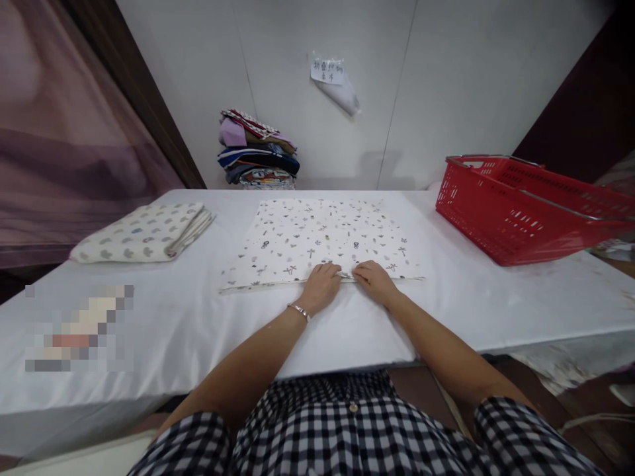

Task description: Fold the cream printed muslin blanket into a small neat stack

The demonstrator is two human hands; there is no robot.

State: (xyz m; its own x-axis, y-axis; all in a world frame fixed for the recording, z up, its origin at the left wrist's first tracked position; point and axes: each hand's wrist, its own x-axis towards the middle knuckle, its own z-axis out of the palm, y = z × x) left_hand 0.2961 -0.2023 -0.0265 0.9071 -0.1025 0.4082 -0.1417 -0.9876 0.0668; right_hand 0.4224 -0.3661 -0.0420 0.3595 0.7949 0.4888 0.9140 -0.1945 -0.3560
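Observation:
A white cloth printed with small grey and brown figures lies flat and folded on the white-covered table, its near edge toward me. My left hand, with a silver bracelet at the wrist, pinches that near edge around its middle. Close beside it, my right hand grips the same edge with thumb and fingers. A small fold of the edge shows between the two hands. Both sets of fingertips are partly hidden against the fabric.
A folded cloth with grey shapes lies at the left, with a pixelated patch nearer me. Folded clothes are stacked against the wall at the back. A red plastic basket stands at the right. A paper sign hangs on the wall.

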